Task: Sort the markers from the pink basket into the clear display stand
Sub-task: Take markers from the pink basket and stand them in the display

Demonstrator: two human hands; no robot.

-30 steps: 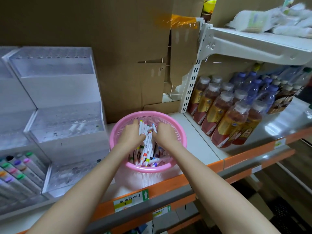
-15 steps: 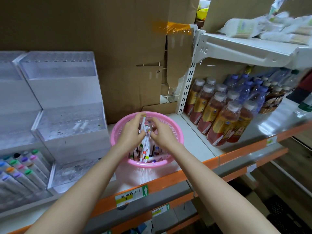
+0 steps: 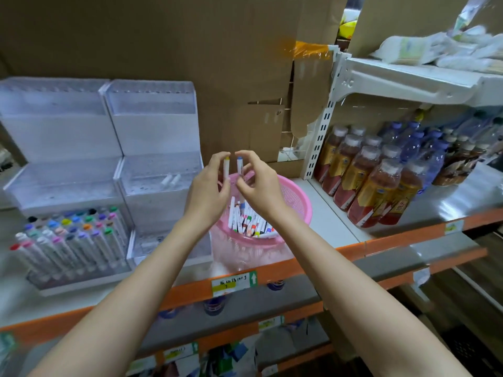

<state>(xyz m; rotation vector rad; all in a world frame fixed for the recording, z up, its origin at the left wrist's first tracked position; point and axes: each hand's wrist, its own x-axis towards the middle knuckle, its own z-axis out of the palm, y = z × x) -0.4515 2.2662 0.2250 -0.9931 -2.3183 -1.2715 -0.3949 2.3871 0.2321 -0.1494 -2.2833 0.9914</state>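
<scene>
Both hands are up out of the pink basket (image 3: 299, 197) now, and each has a catch. Your left hand (image 3: 209, 189) pinches a yellow-capped marker (image 3: 226, 171) and your right hand (image 3: 262, 186) pinches a blue-capped marker (image 3: 239, 166), both upright just above the rim. More markers (image 3: 249, 220) lie heaped in the basket, and the clear display stand (image 3: 160, 148) waits just left. Watch it: those fingertip pinches look light, so a marker could slip back down or land in the wrong slot. The shelf tag (image 3: 231, 284) shows handwriting too blurred to read beside a green arrow. The bottles (image 3: 364, 191) have unreadable labels too.
</scene>
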